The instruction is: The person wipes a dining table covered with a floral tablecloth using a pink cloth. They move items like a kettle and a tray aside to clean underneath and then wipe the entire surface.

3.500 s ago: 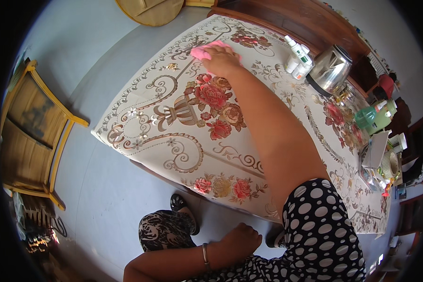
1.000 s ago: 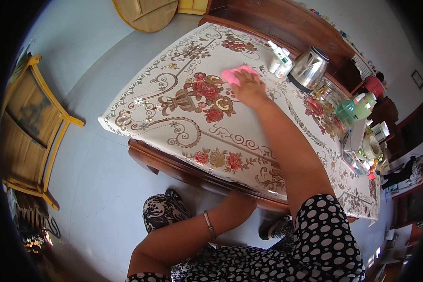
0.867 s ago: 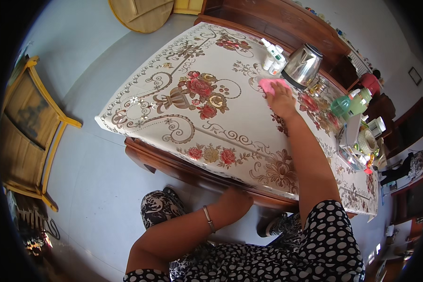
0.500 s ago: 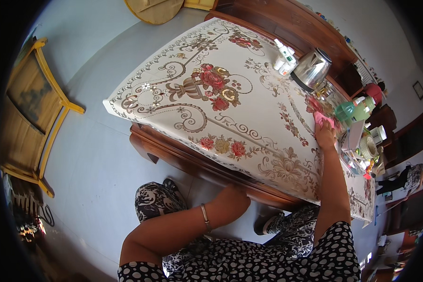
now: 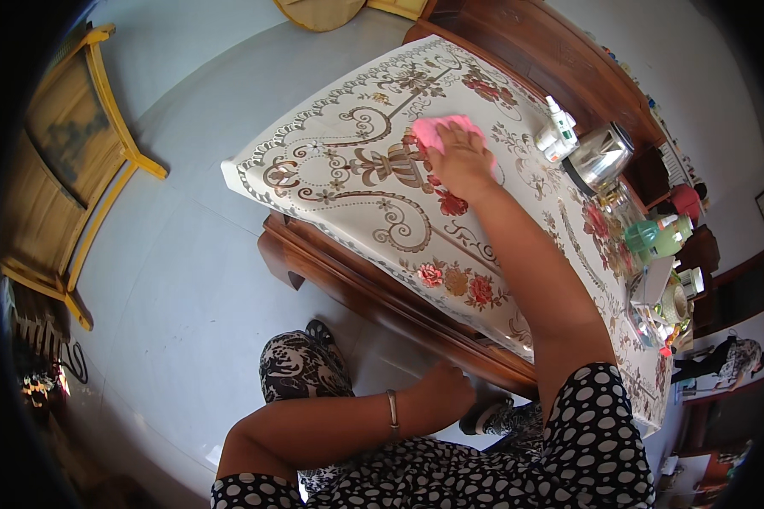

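Observation:
My right hand [image 5: 463,161] lies over a pink cloth [image 5: 440,129], pressing it onto the floral tablecloth [image 5: 348,225] on the far part of the table. Pink cloth shows around the fingers, over a printed bunch of roses. Closed and bent inward, my left hand [image 5: 443,397] hangs in front of my body below the table's near edge. Its fingers are curled under, and nothing shows in it. A bracelet [image 5: 393,414] circles that wrist.
Along the table's right side stand white bottles [image 5: 556,131], a steel kettle [image 5: 601,159], a green bottle [image 5: 660,237] and several small containers. A wooden chair [image 5: 81,144] is at the left. Another person [image 5: 733,360] stands at the far right.
My right hand has swept the pink cloth from beside the green bottle leftward and away across the tablecloth. My left hand has hardly moved; the view has shifted slightly.

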The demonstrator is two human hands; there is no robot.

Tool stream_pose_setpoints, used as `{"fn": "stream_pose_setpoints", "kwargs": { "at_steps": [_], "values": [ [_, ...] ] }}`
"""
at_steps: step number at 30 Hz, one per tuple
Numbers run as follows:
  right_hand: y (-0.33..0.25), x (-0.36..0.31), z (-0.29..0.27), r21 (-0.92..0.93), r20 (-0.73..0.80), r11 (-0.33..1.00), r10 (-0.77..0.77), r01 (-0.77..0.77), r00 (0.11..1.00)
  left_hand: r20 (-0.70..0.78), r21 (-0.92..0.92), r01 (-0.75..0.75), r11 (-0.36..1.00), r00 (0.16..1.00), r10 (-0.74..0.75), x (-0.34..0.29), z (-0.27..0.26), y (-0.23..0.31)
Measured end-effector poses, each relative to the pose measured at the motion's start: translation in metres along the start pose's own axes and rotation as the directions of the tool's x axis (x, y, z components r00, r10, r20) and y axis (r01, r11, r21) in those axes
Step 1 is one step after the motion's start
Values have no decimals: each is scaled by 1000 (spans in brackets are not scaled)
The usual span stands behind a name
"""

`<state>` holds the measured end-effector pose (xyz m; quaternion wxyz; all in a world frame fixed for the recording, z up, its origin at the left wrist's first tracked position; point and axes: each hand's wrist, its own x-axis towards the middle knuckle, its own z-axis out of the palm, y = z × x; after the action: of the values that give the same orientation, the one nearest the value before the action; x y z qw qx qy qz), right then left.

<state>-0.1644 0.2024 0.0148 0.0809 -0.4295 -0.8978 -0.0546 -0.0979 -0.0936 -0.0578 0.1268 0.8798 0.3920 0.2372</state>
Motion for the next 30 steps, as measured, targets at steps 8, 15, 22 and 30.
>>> {"fn": "stream_pose_setpoints", "kwargs": {
  "at_steps": [8, 15, 22, 30],
  "values": [
    [-183, 27, 0, 225, -64, 888, -398, 402, 915, 35, -294, 231, 928, 972, -231, 8, 19, -16],
    [-116, 37, 1, 239, -36, 936, -258, 258, 966, 170, -227, 287, 931, 953, -252, 18, -14, -21],
    [43, -14, -10, 121, 11, 985, 123, -124, 992, 224, 101, 121, 987, 964, -141, 14, -14, -23],
    [253, -175, -20, 27, -119, 846, 532, -533, 838, 237, 160, 76, 984, 965, -113, 21, -5, -18]
  ]
}}
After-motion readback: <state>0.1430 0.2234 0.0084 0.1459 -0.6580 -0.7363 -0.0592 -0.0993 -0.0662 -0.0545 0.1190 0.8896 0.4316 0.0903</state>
